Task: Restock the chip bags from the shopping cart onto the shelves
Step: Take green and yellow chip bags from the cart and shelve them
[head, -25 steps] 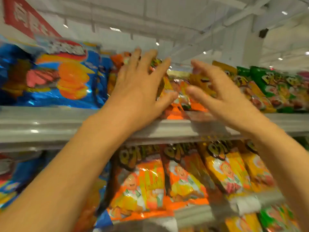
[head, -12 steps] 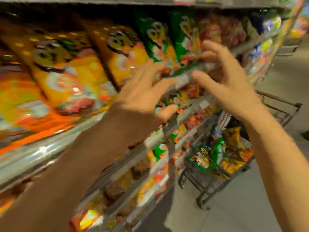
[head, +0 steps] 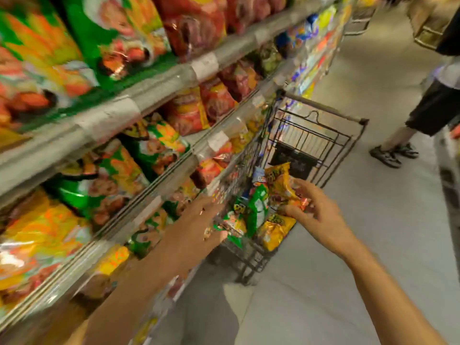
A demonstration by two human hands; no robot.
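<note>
Centre frame, right hand (head: 321, 215) pinching orange-yellow chip bag (head: 280, 181) atop the shopping cart (head: 321, 138) heap, left hand (head: 196, 225) loose, holding nothing, beside cart's wire wall; bag likely light, crinkly, slippery, crushable, so best taken by its sealed edge.

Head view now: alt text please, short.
Two bare hands reach into a wire shopping cart of chip bags; the right hand pinches a yellow bag, the left hand is open. Stocked shelves run along the left.
</note>
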